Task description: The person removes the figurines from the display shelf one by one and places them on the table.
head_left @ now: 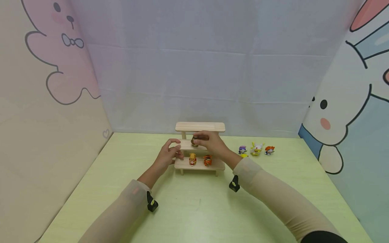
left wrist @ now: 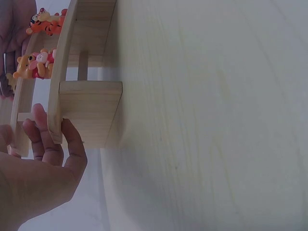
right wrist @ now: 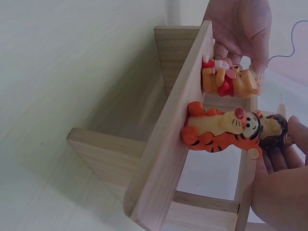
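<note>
1. Pale cloth (head_left: 182,74) hangs behind your light yellow-green table (head_left: 194,212), with a pink bear drawing (head_left: 71,64) on the left wall and a white rabbit drawing (head_left: 331,114) on the right.
2. Your right hand (head_left: 211,143) pinches a small brown figurine (head_left: 193,141) between thumb and fingers, over the left part of the middle tier of the wooden stand (head_left: 200,127); you cannot tell whether its base touches the board. Your right wrist view also shows a cream-yellow part on it, partly hidden by the tiger figurine (right wrist: 219,127).
3. Your left hand (head_left: 166,156) holds the stand's left end; in the left wrist view, its bent fingers lie on either side of the lowest board's end.
4. Just below your hands, on the lowest tier, a yellow bear figurine (head_left: 192,159) in red stands upright, with a little pink figure against its front. The tiger stands upright beside it, to the right, apart from it.
5. Beyond your right wrist, on the table right of the stand, are a purple-hatted figurine (head_left: 242,149), a yellow-and-white figurine (head_left: 256,148) and an orange-topped figurine (head_left: 269,150). A bright yellow item (head_left: 244,155) shows partly behind your forearm.
</note>
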Demonstrator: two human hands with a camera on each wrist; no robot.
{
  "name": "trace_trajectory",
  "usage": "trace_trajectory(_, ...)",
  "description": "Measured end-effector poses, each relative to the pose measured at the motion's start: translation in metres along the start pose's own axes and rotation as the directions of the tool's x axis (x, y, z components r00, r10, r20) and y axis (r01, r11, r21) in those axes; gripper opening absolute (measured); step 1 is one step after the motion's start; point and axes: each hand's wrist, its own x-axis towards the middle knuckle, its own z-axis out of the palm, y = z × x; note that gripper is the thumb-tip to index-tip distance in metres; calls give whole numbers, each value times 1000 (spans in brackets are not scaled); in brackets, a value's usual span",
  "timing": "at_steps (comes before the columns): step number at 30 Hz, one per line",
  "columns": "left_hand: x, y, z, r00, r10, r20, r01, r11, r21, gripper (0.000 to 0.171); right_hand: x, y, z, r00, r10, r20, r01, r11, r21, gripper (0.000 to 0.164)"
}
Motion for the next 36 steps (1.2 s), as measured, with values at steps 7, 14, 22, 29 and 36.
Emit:
trace_trajectory(7, 1, -1, -1, 1000, 1, 11, -1, 1000, -5, 36, -6, -1, -4, 1000, 18, -4, -18, 1000, 25, 36)
trace_trajectory(14, 0, 1, -1, 1000, 0, 3, 1, 1000, -2, 38, -12, 0, -10, 1000, -1, 7, 0, 997, 81, 38)
trace_trajectory(22, -1, 0, 0, 1000, 6, -3, -6, 1000, 9, 32, -16, 9, -19, 1000, -18, 13, 17, 998, 65, 44)
trace_trajectory(29, -3, 2, 0, 1000, 11, 0, -11, 1000, 3, 33, -22, 11, -26, 999, -31, 14, 29, 993, 115, 44)
trace_trajectory(36, -1, 0, -1, 1000, 2, 1, -2, 1000, 7, 35, -26, 15, -33, 1000, -21, 15, 19, 988, 150, 47)
